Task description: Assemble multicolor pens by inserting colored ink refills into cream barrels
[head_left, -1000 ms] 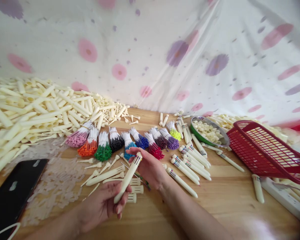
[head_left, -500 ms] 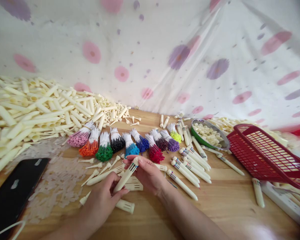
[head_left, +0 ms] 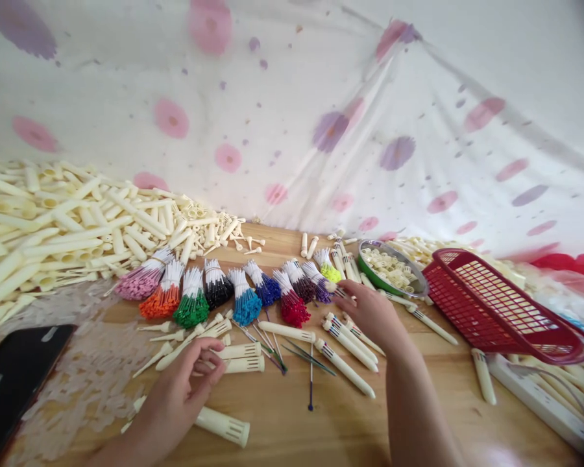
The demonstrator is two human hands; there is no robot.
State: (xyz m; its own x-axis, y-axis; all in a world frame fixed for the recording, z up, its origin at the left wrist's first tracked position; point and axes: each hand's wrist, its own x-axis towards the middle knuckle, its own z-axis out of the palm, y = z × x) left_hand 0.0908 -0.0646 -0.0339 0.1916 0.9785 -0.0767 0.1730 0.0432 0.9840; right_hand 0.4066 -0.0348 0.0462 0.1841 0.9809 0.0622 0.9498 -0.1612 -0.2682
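My right hand (head_left: 372,314) is over the group of finished-looking cream multicolour pens on the right. Its fingers are closed around a cream pen, whose knobbed end (head_left: 331,286) shows at the fingertips; the rest is hidden. My left hand (head_left: 178,389) hovers at lower left with bent fingers apart and nothing visible in them. Beside it lie slotted cream pen barrels (head_left: 224,425). Between the hands are several loose coloured refills (head_left: 311,383) and another barrel (head_left: 287,331). Assembled pens (head_left: 345,368) lie under and beside my right hand.
Bundles of coloured refills (head_left: 246,301) fan across the middle. A heap of cream barrels (head_left: 68,227) fills the left, above clear plastic pieces (head_left: 97,350) and a black phone (head_left: 22,383). At right are a green-sided bowl (head_left: 377,280), a red basket (head_left: 496,311) and a power strip (head_left: 540,402).
My right hand has carried the pen rightward to the other pens. My left hand has let go of it and drawn back left. Loose refills between the hands now show.
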